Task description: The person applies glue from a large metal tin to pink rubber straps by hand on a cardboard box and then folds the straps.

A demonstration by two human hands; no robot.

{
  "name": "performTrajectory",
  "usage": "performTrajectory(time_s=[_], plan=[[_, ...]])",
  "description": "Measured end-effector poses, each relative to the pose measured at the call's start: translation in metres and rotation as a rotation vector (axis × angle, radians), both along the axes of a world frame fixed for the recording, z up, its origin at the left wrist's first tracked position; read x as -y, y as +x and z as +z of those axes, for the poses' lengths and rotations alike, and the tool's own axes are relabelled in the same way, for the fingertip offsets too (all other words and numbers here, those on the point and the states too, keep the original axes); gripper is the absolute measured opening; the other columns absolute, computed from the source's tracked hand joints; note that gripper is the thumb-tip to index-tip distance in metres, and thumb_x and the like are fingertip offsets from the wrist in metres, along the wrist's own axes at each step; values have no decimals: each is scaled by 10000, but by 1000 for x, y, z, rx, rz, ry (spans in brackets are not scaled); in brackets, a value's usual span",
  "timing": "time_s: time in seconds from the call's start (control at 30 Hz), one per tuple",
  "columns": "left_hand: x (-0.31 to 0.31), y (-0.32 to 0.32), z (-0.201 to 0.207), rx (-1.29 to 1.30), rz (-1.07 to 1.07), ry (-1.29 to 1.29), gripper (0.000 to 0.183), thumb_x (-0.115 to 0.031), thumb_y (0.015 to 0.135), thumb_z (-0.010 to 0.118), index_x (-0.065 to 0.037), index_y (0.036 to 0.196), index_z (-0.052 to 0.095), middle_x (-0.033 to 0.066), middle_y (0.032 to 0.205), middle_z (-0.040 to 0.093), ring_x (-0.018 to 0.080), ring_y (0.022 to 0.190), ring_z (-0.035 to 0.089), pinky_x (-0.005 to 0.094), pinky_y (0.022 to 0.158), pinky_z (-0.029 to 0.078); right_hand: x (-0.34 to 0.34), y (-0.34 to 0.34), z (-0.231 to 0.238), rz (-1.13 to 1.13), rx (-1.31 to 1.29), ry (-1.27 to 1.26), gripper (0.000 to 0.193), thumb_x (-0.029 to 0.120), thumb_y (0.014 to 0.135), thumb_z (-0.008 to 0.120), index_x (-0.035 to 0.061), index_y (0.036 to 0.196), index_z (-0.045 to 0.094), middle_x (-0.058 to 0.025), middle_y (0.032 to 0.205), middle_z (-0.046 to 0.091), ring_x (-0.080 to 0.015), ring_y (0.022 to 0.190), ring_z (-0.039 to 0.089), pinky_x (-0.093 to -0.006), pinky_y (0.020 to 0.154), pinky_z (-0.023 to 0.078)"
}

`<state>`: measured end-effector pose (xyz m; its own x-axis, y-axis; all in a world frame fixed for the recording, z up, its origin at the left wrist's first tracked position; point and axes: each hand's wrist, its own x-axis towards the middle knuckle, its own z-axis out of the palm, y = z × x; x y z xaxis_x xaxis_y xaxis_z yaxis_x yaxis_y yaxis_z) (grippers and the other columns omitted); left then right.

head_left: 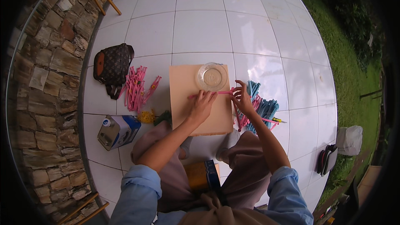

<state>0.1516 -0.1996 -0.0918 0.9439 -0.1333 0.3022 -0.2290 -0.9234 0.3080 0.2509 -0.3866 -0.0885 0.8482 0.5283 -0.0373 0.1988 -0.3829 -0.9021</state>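
A tan board (181,79) lies before me on the tiled floor. Across it runs a narrow pink strip (223,92); whether it is ribbon, cord or something else I cannot make out. The fingers of my left hand (201,107) press the strip down against the board. At the board's right edge, my right hand (243,99) pinches the strip's end between thumb and fingers, with one finger raised. Just beyond my left hand rests a round clear glass dish (211,76). Beside my right hand lie bundles of teal strips (267,110), with pink ones among them.
Left of the board lie a pile of pink strips (135,87), a yellow tuft (146,117), a dark patterned bag (112,64) and a metal can (119,131). A yellow-handled tool (278,120) is at right. Another yellow can (202,175) stands between my legs.
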Motion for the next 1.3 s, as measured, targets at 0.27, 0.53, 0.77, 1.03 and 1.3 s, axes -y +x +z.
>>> performTrajectory(time_s=[0.27,0.53,0.77,1.03,1.3], plan=[[-2,-10,0,37,-45,84,512,-22,693,552,8,1201,501,139,1120,481,301,1029,429,378,909,392,-11,3,-16,-93,-12,84,616,-104,720,556,75,1251,299,-137,980,568,-209,733,640,-276,558,534],[21,2,45,21,-19,-163,226,-47,795,502,-18,1019,495,111,1046,492,258,946,498,379,766,434,13,-7,29,-220,97,40,474,-112,740,525,39,1161,368,-96,797,570,-193,697,630,-285,586,527],[16,28,119,52,-88,-883,202,-129,926,411,-35,1060,531,90,1023,535,222,1001,504,343,867,409,5,-58,128,-303,417,342,304,-77,820,503,-1,1106,434,-112,938,551,-170,846,584,-294,731,505],[-5,2,146,-53,-460,-835,385,-250,968,314,-75,1283,448,76,1348,418,253,1304,305,393,1083,228,-33,-87,139,-45,897,279,421,-101,749,609,40,1085,398,-153,1004,556,-312,915,579,-349,776,488],[-65,-58,141,31,-405,-1001,514,-373,946,366,-45,1340,330,137,1344,384,274,1214,399,392,1014,307,-128,-114,144,75,691,678,555,-212,732,537,80,1066,204,-190,1055,383,-232,878,582,-311,695,571]])
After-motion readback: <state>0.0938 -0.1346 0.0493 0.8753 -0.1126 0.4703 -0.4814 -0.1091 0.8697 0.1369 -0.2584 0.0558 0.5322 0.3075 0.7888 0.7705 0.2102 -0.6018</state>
